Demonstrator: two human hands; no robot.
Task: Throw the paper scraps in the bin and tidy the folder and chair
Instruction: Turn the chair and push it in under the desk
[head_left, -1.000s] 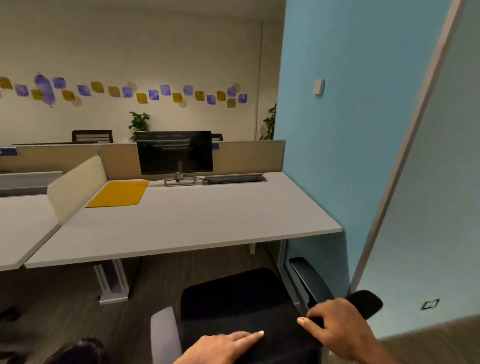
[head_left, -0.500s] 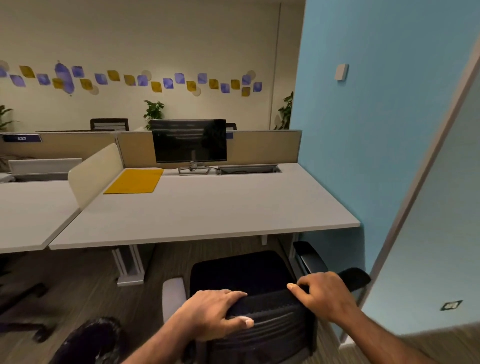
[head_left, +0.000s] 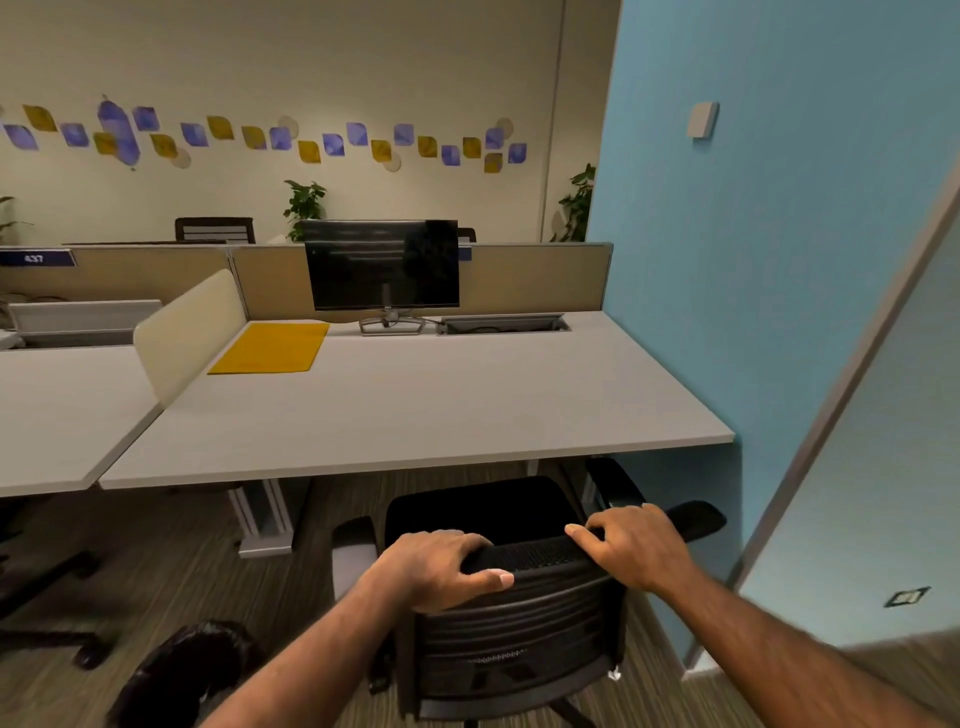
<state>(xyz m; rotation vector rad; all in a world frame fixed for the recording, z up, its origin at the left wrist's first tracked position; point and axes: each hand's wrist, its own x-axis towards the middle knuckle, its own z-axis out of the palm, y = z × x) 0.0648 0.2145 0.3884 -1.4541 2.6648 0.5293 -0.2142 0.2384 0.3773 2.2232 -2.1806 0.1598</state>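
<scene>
Both hands, left hand (head_left: 441, 569) and right hand (head_left: 631, 551), curl fingers over the chair (head_left: 519, 613) backrest, its seat facing the bench (head_left: 415, 415) edge directly ahead

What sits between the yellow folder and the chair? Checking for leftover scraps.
Only bare desk between folder and chair, in the head view.

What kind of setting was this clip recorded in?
Most likely an open-plan office: long grey desks split by beige partition panels, a black flat monitor on its stand, and a black mesh-backed swivel chair.
</scene>
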